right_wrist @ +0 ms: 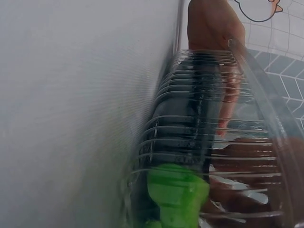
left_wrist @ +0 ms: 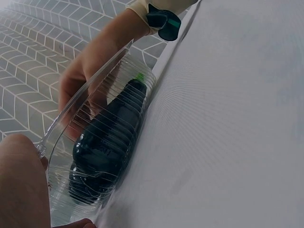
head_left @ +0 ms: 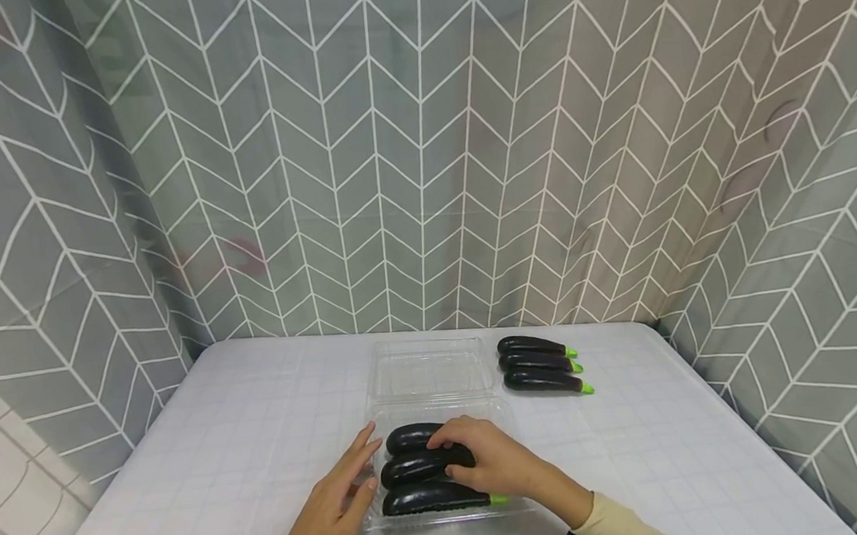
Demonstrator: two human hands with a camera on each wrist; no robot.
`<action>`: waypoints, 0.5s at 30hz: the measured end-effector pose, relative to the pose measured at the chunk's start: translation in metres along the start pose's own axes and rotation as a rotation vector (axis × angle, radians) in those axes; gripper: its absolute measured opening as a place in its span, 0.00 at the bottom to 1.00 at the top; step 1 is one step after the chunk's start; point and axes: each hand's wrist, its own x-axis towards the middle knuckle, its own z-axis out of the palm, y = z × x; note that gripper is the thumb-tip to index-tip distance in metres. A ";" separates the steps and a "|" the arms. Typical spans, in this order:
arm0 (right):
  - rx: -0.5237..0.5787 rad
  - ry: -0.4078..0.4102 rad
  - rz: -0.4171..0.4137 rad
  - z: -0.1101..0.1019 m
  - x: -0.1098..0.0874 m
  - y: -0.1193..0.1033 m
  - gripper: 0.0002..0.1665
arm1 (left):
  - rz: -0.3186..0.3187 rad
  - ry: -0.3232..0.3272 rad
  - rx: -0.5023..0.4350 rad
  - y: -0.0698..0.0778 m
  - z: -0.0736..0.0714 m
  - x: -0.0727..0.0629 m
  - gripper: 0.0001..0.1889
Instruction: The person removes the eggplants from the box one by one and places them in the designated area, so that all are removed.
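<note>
A clear plastic clamshell box (head_left: 509,415) lies with its lid folded back. Inside, side by side, are three dark eggplants: a near one (head_left: 433,498) with a bright green stem, a middle one (head_left: 413,469) and a far one (head_left: 410,436). My right hand (head_left: 490,454) reaches in from the right and grips the middle eggplant, fingers over its far side and thumb on its near side. At the box's left wall, my left hand (head_left: 333,502) rests against the rim with fingers extended. Through the ribbed wall, the right wrist view shows a green stem (right_wrist: 178,192) up close.
Three more eggplants (head_left: 541,380) lie in a row at the back right of the white-covered table (head_left: 245,421). The transparent lid (head_left: 428,373) spreads flat behind the box. Patterned curtains (head_left: 407,178) stand behind and along the sides.
</note>
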 end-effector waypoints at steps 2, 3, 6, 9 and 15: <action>-0.019 -0.010 0.013 0.001 0.000 0.000 0.22 | 0.021 0.013 0.004 -0.002 0.000 0.000 0.25; -0.027 -0.016 0.017 0.001 0.000 0.000 0.21 | 0.033 0.020 0.006 -0.003 0.000 0.000 0.25; -0.047 -0.034 0.029 0.002 0.000 -0.001 0.21 | 0.066 0.036 0.009 -0.004 0.001 -0.001 0.26; -0.057 -0.047 0.037 0.003 0.000 -0.001 0.21 | 0.106 0.053 0.013 -0.003 0.001 -0.001 0.25; -0.068 -0.058 0.056 0.003 0.000 -0.001 0.22 | 0.100 0.059 0.016 0.000 0.000 -0.002 0.25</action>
